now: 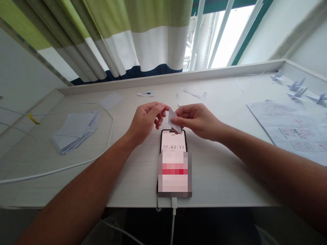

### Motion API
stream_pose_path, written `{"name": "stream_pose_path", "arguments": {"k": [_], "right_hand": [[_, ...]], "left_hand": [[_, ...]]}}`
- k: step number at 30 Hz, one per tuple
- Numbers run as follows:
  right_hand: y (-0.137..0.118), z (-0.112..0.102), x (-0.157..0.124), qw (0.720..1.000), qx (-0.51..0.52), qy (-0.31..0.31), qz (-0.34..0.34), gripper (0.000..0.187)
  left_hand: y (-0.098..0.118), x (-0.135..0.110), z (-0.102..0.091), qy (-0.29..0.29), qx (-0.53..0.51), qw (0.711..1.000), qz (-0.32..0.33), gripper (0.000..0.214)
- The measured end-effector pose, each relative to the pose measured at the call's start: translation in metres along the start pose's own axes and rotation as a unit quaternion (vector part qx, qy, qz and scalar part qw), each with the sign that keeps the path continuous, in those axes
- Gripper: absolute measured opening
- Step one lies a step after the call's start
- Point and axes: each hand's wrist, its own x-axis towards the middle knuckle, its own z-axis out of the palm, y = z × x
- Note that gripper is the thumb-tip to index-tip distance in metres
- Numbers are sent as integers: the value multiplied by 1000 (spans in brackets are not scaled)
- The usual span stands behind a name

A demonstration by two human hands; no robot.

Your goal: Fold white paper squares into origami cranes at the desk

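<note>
A small piece of folded white paper (173, 119), pointed at the top, is held upright above the phone's upper edge. My right hand (195, 119) pinches it between thumb and fingers from the right. On the other side, my left hand (149, 117) has loosely curled, parted fingers. Its index fingertip reaches the paper's upper point; whether it touches cannot be made out. Just below both hands lies a phone (173, 140) showing a running time, its lower part blurred out.
A stack of white paper sheets (74, 131) lies at left, inside a loop of white cable (112, 131). Several folded paper cranes (297, 89) stand at the back right, behind a written sheet (293, 127). Paper strips (192, 93) lie beyond my hands. A charging cable (174, 207) hangs over the front edge.
</note>
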Motion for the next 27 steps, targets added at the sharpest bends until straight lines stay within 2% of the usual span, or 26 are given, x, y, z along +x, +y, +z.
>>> {"name": "stream_pose_path", "arguments": {"k": [4,12,17,20,22,24,27], "right_hand": [[1,0,0,1000,6,-16,7,31],[7,2,1,1000,15,-22,-8,32],[8,1,2,999,26,11,-20,34],[6,-1,4,996,27,68,-55,35],[4,-3,4,993,30,94,-72,33],[3,-5,5,992,41,96,-73,31],[2,-6,6,992,79,77,-60,31]], "left_hand": [[-2,-1,-1,-22,41,999,13,28],[-6,-4,14,44,9,999,26,33],[-4,-5,19,46,4,999,3,43],[-2,-6,17,20,6,1000,-19,49],[-2,-8,15,-38,37,998,-28,49],[-3,-10,15,-74,49,996,-19,46],[-6,-11,15,-97,46,994,-9,45]]}}
